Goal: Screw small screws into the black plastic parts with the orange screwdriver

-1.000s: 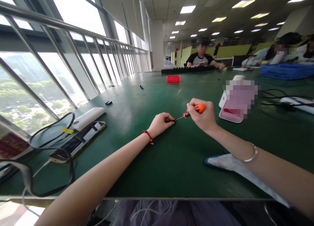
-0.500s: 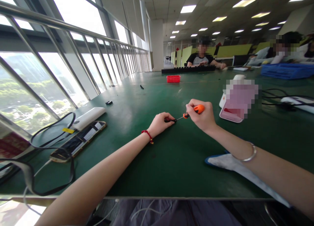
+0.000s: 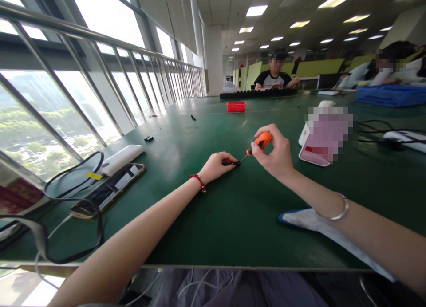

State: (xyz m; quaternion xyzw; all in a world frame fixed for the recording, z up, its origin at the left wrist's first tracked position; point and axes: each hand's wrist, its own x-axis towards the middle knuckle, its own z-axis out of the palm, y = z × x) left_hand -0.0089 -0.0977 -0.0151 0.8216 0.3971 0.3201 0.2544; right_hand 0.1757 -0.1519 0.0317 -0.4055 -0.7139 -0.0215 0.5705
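Between the fingers of my left hand [image 3: 218, 167] is a small black part [image 3: 235, 163], pressed against the table and mostly covered. My right hand [image 3: 275, 154] grips a screwdriver [image 3: 263, 140] by its orange and black handle. The thin metal shaft slants down to the left, and its tip meets the right end of the black part. What exactly the part is, I cannot make out. A red cord bracelet circles my left wrist, a silver bangle my right forearm.
On the green table [image 3: 213, 236] lie a phone [image 3: 108, 191], a white power bank [image 3: 123, 159] and cables at left. Further off are a red box [image 3: 236, 106] and a blue tray [image 3: 389, 96]. A pink phone [image 3: 324, 143] stands at right. People sit at the far side.
The screwdriver handle has been raised, so its shaft is steeper, and my right hand's fingers have shifted around it. My left hand and the black part stay nearly in place.
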